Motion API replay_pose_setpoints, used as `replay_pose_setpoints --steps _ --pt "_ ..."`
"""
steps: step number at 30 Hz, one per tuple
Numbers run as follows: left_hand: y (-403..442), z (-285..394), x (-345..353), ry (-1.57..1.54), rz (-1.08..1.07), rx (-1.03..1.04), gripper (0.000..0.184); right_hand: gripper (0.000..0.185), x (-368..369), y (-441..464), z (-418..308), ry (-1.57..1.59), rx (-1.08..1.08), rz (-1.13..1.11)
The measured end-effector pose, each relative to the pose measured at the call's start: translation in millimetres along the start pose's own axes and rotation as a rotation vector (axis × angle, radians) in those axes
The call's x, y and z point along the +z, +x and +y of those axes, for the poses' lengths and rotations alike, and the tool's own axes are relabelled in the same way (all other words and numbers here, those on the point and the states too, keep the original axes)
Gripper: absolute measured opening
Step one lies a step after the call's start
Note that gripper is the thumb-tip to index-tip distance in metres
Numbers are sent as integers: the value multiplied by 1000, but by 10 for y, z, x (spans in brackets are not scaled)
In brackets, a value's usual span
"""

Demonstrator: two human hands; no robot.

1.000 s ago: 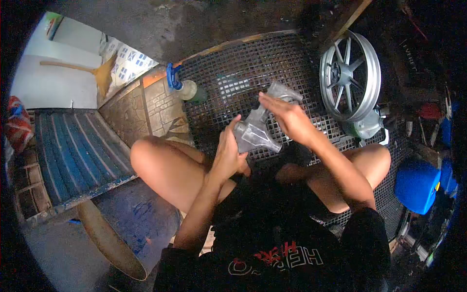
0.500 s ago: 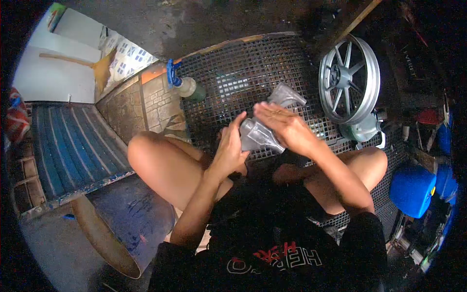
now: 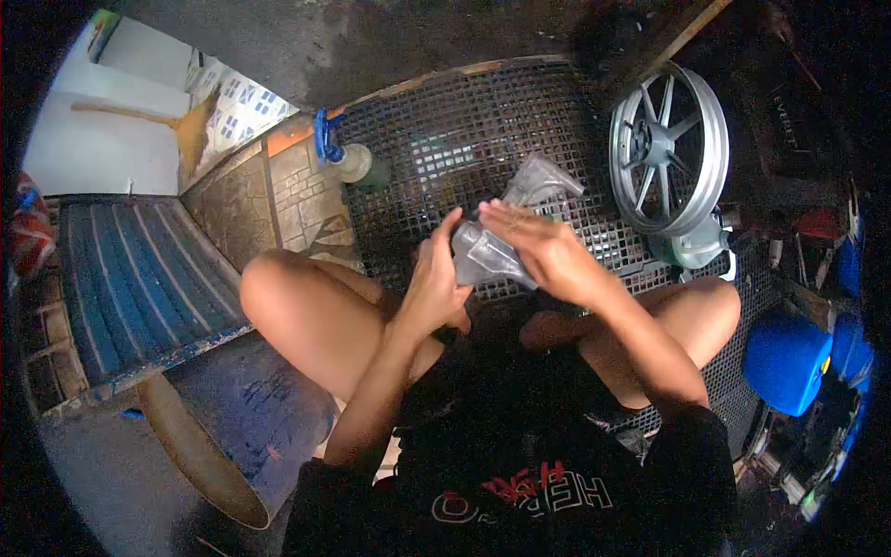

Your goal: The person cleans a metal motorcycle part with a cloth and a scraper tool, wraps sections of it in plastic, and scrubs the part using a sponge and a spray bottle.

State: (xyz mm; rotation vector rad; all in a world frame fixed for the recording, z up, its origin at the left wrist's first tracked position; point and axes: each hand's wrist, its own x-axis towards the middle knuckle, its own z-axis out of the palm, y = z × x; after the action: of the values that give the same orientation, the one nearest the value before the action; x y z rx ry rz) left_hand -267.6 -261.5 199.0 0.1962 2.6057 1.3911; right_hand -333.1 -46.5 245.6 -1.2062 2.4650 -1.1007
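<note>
1. Grey part [image 3: 478, 255]: one item, metal-looking, angular. Location: in both hands, between the bent knees, seemingly above the black grid mat [image 3: 399, 121]. Its far end shows beyond the right hand; the middle is covered, so I cannot confirm from here that it is a single piece.

2. Step in hand, my judgement: the flat of one hand worked against a part that the other hand steadies.

3. Handling note: I would let the left hand [image 3: 434, 283] carry the weight and prevent twist, since pressure on the middle could tip the uneven shape.

4. Handling note: I would have the right hand [image 3: 549, 249] press lightly and evenly, following the surface and going gently at the corners and the narrow ends, which could catch the skin.

5. Grip, left: partly spread, cupped about the near left end of the grey part, one digit raised along its side and others lower down. I judge it a firm hold; the underside is out of my sight.

6. Grip, right: flattened, fingers straight and side by side, laid across the middle of the grey part rather than curled round it. Thumb hidden; contact pressure I cannot tell.

7. Surroundings: spray bottle [image 3: 367, 169] on the mat, well apart, beyond the left hand; spoked wheel [image 3: 716, 148] upright beyond the right; blue container [image 3: 787, 367] beside the right knee.
</note>
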Motion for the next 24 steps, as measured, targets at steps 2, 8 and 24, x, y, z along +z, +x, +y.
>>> replay_pose_setpoints --steps 2,8,24 --pt "-11 -42 -6 -1 8 27 97 58 39 -98 -71 100 14 37" --pt "55 55 -9 -6 20 -30 95 59 162 -206 -197 152 132 169" --pt "13 34 87 46 2 116 93 55 68 -175 -25 59 57 94"
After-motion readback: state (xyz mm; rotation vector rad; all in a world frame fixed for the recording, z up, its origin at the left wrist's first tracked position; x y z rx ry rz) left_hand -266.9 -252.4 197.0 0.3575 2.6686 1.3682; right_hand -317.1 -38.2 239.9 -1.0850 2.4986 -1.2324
